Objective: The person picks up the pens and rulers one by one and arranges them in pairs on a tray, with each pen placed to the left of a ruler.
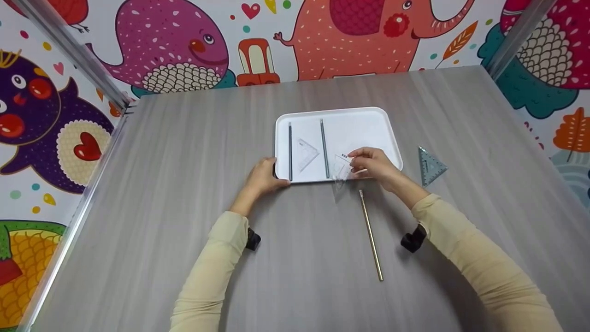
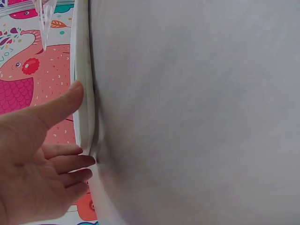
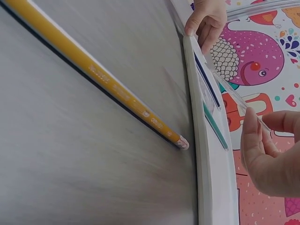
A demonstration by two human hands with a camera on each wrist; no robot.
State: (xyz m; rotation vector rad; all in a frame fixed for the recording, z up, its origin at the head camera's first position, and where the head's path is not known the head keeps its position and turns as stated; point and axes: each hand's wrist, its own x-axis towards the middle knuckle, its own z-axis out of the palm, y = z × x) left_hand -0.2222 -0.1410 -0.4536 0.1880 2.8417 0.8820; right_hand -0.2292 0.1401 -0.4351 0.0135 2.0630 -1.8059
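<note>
A white tray (image 1: 362, 129) lies on the table, with my left hand (image 1: 263, 177) holding its near left corner, thumb along the front rim and fingers at the side. Between thumb and fingers, my right hand (image 1: 375, 167) pinches a clear set square (image 1: 341, 169), raised over the tray's front edge; the right wrist view shows it tilted, nearly edge-on. Inside the tray lie a dark blue pencil (image 1: 290, 152), another clear set square (image 1: 307, 154) and a green pencil (image 1: 324, 148), from left to right.
A yellow pencil (image 1: 371, 235) lies on the wood-grain table (image 1: 184, 184) in front of the tray, eraser end toward it. To the right of the tray is a grey-green translucent set square (image 1: 431, 168). Cartoon-printed walls (image 1: 258, 27) border the table's back and sides.
</note>
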